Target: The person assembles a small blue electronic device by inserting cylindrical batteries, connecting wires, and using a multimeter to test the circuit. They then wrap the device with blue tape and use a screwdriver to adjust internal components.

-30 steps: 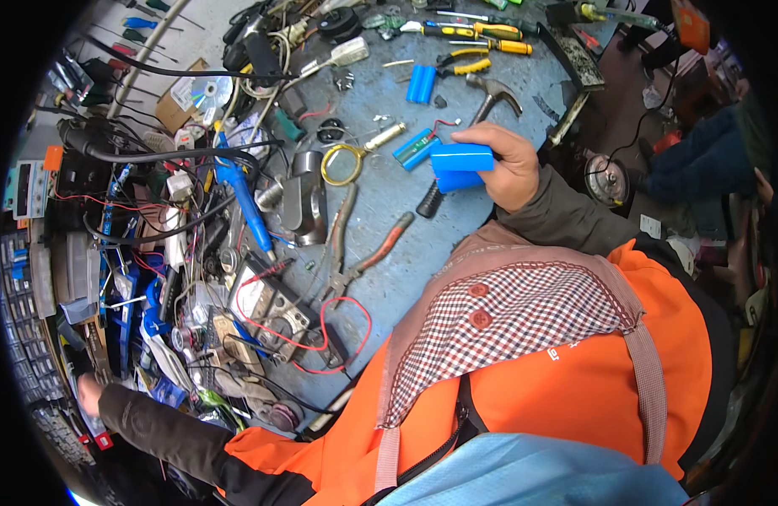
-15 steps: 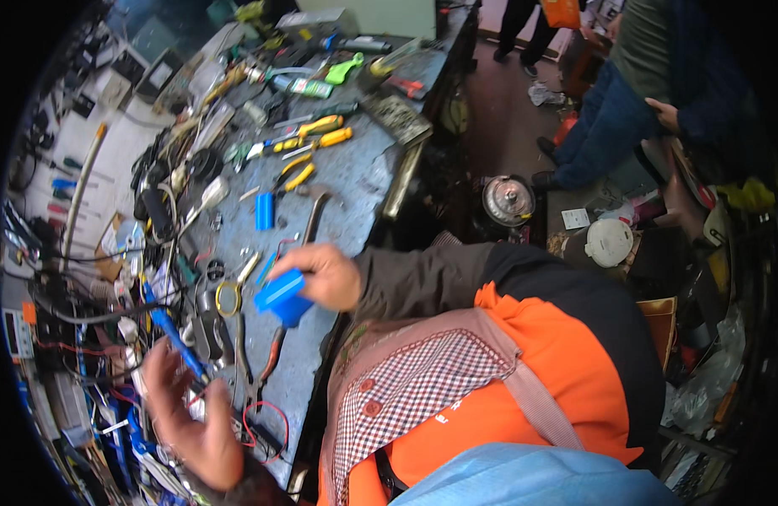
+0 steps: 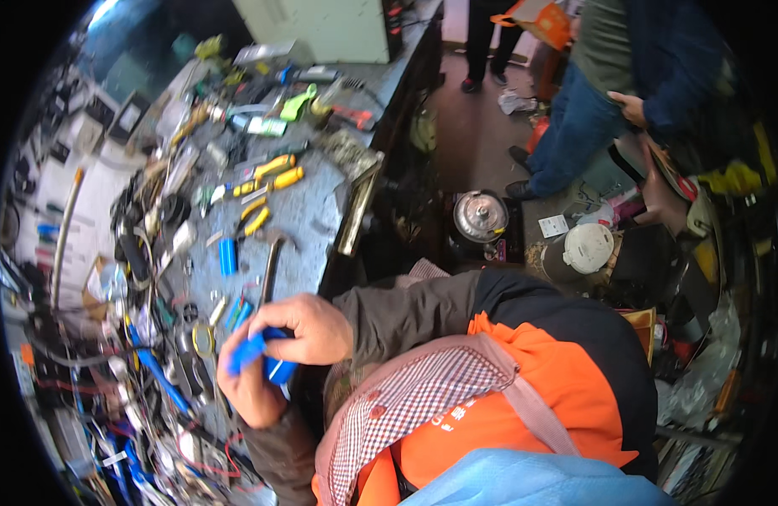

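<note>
My two hands have come together over the near edge of the workbench around a bright blue plastic piece [image 3: 279, 371]; its exact kind is unclear. My right hand [image 3: 314, 329] grips it from the right, fingers curled. Against its left part my left hand [image 3: 252, 395] has its fingers closed, slightly blurred by motion. Parts of the piece are hidden by the fingers. Just beyond my hands lies a hammer [image 3: 271, 263], its head away from me. A small blue block [image 3: 228, 256] rests on the bench left of the hammer, near yellow-handled pliers [image 3: 255, 219].
Yellow-handled screwdrivers [image 3: 279, 171] lie farther back on the bench [image 3: 313, 207]. Tangled cables and tools crowd the left, with a blue-handled tool [image 3: 157, 367] among them. On the floor at right stand a metal pot [image 3: 481, 216] and a white-lidded bucket [image 3: 588, 247]. A person [image 3: 604, 101] stands beyond.
My left hand has moved right and closed on the blue piece in my right hand. That piece has been lowered and turned. The view has shifted slightly to the right.
</note>
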Available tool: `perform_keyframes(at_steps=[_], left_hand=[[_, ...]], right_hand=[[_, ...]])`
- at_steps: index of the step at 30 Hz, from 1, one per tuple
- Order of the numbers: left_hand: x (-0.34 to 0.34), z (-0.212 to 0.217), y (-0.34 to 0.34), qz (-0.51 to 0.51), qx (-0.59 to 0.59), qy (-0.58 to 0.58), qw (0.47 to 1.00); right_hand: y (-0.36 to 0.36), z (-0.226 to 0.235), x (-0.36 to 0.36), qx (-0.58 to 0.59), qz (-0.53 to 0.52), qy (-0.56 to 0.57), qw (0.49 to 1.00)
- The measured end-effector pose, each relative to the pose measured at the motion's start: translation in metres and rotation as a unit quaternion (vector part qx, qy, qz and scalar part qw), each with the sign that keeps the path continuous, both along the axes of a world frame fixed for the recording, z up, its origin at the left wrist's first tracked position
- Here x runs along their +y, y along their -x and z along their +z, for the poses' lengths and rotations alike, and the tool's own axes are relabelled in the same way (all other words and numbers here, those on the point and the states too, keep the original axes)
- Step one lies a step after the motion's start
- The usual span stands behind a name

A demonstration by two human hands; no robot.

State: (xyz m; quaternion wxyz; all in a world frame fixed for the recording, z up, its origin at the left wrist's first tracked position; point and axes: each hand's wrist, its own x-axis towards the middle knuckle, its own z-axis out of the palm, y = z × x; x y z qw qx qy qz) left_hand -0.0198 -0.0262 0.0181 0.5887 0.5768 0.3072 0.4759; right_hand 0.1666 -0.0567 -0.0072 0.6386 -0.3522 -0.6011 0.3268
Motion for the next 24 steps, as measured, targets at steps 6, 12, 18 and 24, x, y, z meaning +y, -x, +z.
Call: perform_keyframes(at_steps=[6,12,18,24], left_hand=[[0.009,-0.015,-0.012,0.176,-0.037,0.011,0.984],[0.009,0.006,-0.007,0.238,-0.109,0.060,0.963],[0.006,0.007,0.001,0.206,-0.090,0.076,0.972],[-0.017,-0.001,-0.006,0.183,-0.097,0.189,0.960]], right_hand=[[0.021,-0.027,0.006,0.132,0.140,0.183,0.964],[0.044,-0.036,0.004,0.167,0.144,0.138,0.966],[0.043,-0.026,-0.002,0.174,0.109,0.128,0.970],[0.032,-0.017,-0.007,-0.102,0.024,-0.049,0.993]])
